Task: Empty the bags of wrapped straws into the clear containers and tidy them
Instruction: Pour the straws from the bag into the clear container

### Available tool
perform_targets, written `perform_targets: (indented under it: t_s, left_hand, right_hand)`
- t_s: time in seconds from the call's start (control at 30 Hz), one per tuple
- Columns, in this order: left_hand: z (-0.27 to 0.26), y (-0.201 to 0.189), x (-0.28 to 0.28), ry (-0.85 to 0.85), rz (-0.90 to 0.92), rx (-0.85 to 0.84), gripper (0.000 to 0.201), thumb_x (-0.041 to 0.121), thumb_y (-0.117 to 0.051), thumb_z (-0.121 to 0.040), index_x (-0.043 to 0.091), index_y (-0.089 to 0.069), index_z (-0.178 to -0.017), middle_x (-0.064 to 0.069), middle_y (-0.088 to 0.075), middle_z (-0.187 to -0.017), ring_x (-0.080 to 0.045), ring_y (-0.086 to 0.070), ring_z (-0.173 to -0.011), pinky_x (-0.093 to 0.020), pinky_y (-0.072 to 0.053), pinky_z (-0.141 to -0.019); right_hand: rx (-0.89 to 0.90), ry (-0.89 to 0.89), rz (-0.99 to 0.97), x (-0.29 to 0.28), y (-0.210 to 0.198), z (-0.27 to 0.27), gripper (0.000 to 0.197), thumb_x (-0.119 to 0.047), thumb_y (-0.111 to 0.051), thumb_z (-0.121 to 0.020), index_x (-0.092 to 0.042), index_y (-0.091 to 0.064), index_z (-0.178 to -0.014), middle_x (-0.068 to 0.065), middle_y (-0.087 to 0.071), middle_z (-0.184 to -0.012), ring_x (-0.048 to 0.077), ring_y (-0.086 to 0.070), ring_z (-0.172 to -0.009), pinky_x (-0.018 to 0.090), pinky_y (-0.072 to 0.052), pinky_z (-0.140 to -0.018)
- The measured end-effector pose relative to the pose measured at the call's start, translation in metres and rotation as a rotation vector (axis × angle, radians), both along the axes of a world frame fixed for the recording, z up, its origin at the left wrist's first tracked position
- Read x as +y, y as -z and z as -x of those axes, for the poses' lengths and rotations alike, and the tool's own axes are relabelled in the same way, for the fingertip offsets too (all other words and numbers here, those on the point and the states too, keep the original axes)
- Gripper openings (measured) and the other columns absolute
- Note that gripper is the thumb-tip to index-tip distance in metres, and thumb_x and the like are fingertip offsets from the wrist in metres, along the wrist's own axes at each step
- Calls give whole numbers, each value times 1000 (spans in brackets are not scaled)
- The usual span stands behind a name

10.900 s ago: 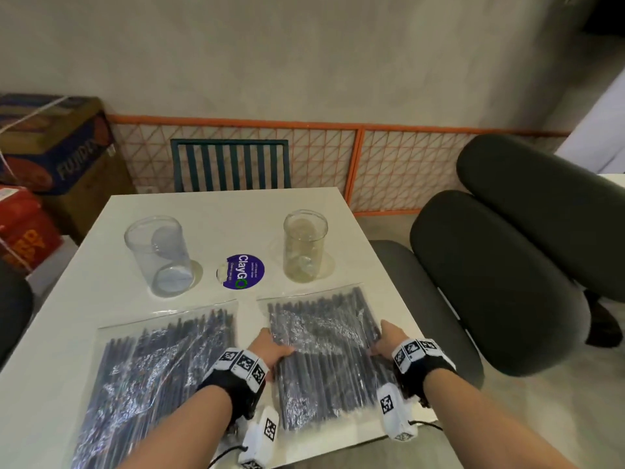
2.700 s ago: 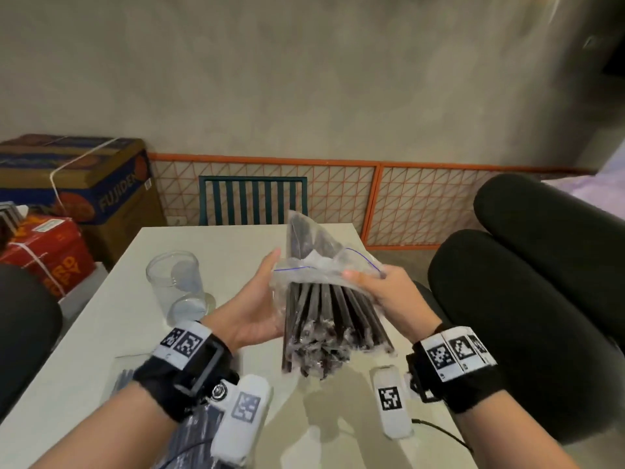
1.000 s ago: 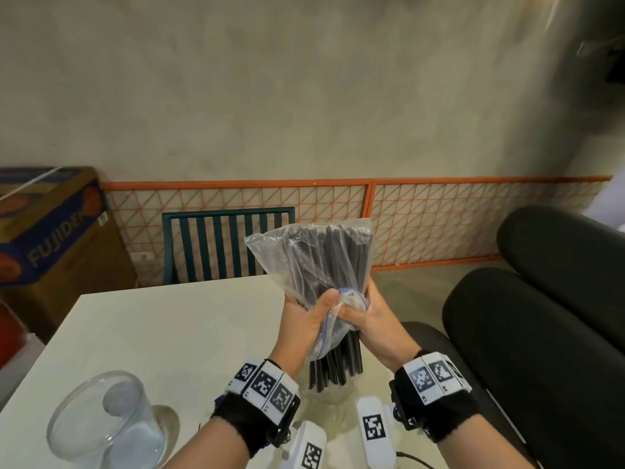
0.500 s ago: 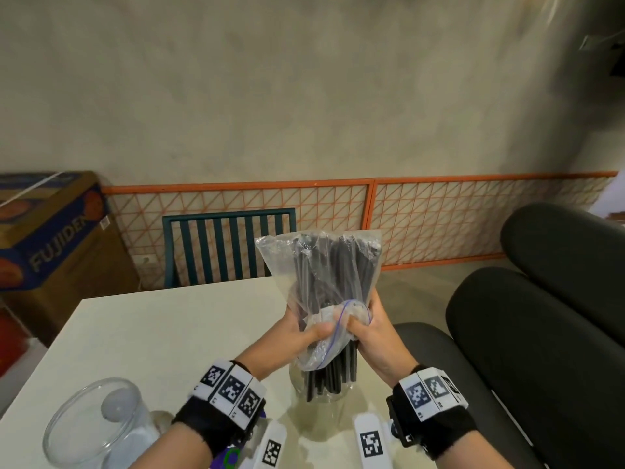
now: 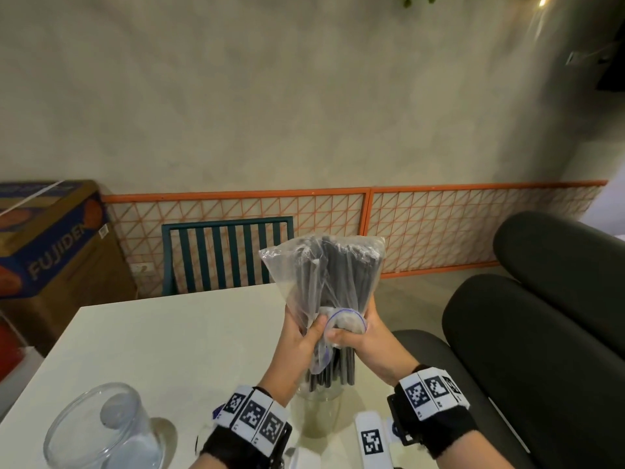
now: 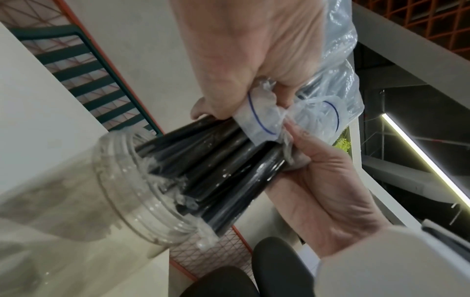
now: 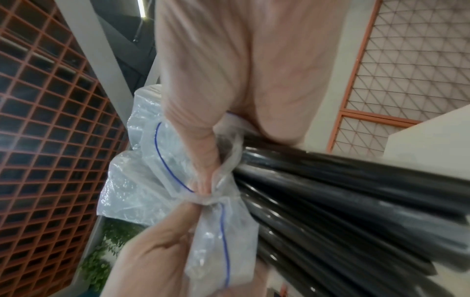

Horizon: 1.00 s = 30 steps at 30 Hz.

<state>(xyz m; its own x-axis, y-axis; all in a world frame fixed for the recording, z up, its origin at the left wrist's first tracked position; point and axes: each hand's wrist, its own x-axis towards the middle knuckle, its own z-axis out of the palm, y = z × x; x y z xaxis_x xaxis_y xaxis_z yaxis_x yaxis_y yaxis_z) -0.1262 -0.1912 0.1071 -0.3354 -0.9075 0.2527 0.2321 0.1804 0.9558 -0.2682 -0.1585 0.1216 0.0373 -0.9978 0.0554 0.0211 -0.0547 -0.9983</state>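
A white table bears an empty clear jar left of a straw-filled jar.

Café-like room: white table, slatted chair, stacked boxes.

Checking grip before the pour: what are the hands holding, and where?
Both the left hand and right hand grip the clear plastic zip bag of black wrapped straws at its bunched, downturned mouth.
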Motion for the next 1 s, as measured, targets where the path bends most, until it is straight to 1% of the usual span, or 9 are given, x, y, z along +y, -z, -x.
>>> perform_targets:
  t_s: [0.1, 0.17, 0.27, 0.37, 0.57, 0.73, 0.8, 0.9, 1.0]
  left_hand:
    - [1, -2, -1, -6, -10, 52, 43, 20, -58, -87, 42, -41, -120, 23, -60, -119, 3, -55, -115, -14, -45, -91]
    - [-1, -3, -5, -15, -21, 73, 44, 20, -57, -83, 37, -43, -121, 18, -64, -116, -5, -57, -116, -20, -46, -94]
    - [-3, -8, -9, 8, -53, 90, 43, 21, -56, -80, 34, -45, -119, 8, -62, -119, -12, -58, -116, -28, -45, -97]
    - [-4, -12, -10, 13, -120, 129, 45, 24, -58, -76, 33, -45, -118, 1, -62, -120, -15, -59, -114, -34, -45, -100]
    - [-6, -2, -11, -24, -196, 156, 64, 30, -64, -75, 28, -37, -133, -6, -56, -131, -21, -55, -122, -47, -37, -108]
    - [-7, 5, -7, 16, -234, 143, 62, 28, -60, -79, 28, -37, -136, -4, -58, -131, -19, -56, -121, -43, -40, -105]
    - [-15, 9, -6, 72, -238, 46, 58, 29, -58, -81, 25, -39, -135, -5, -58, -131, -16, -56, -120, -37, -42, -104]
    - [-32, 11, -10, 178, -145, -253, 39, 32, -56, -88, 23, -51, -125, 1, -63, -123, -6, -58, -115, -20, -43, -99]
    - [-46, 6, -18, 202, -82, -468, 25, 42, -62, -81, 38, -58, -105, 9, -66, -114, -4, -59, -111, -25, -43, -102]
  right_hand:
    - [-35, 13, -2, -1, -2, -1, 110, 5, -73, -70, -40, -7, -146, -8, -51, -133, 7, -63, -110, 23, -54, -81]
    - [-42, 16, 2, -2, -6, -2, 108, 10, -69, -75, -37, -5, -147, -8, -51, -132, 2, -65, -104, 21, -54, -80]
    - [-39, 31, 19, -6, -11, -4, 107, 8, -70, -74, -34, -5, -148, 0, -42, -144, -1, -63, -105, 20, -53, -86]
    - [-40, 41, 42, -12, -12, -8, 109, 2, -75, -68, -36, -10, -147, -1, -41, -145, 4, -61, -112, 25, -52, -93]
    - [-54, 85, 60, -17, 1, -15, 107, -13, -82, -56, -37, -24, -143, 0, -46, -143, 18, -53, -125, 39, -48, -102]
    - [-79, 78, 65, -14, 6, -16, 86, -3, -76, -63, -41, -38, -130, 1, -57, -131, 17, -61, -116, 31, -53, -92]
    - [-41, 54, 59, -8, 11, -17, 84, -5, -75, -66, -41, -35, -131, 1, -56, -132, 12, -61, -115, 29, -52, -92]
    - [58, -10, 57, -2, 14, -11, 76, -1, -71, -75, -44, -30, -123, -8, -55, -124, -4, -62, -106, 16, -51, -84]
    - [269, -118, 25, -2, 13, -1, 85, -13, -73, -79, -55, -13, -121, -18, -42, -131, -12, -52, -114, 11, -45, -91]
